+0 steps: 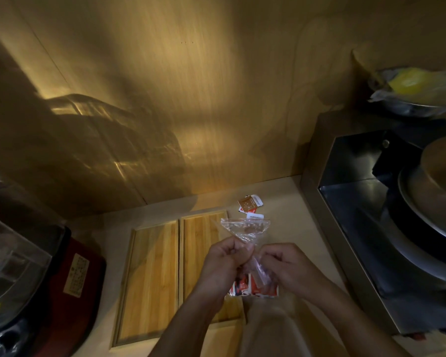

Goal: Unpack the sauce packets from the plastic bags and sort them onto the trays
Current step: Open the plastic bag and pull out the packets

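Observation:
A clear plastic bag (246, 229) is held up over the counter, its open top fanned out above my fists. My left hand (223, 264) pinches its twisted neck from the left. My right hand (281, 264) grips the same neck from the right. Red and white sauce packets (252, 287) hang in the bag's lower part, below my hands. Two bamboo trays lie side by side on the counter: the left tray (150, 279) and the right tray (198, 243), which my left hand partly covers. A few loose sauce packets (250, 203) lie on the counter behind the bag.
A red appliance (72, 284) with a label stands at the left, with a clear plastic container (8, 266) beside it. A steel box with round metal pans (371, 228) fills the right side. A bowl holding something yellow under plastic (412, 86) sits high at the right. A wooden wall rises behind.

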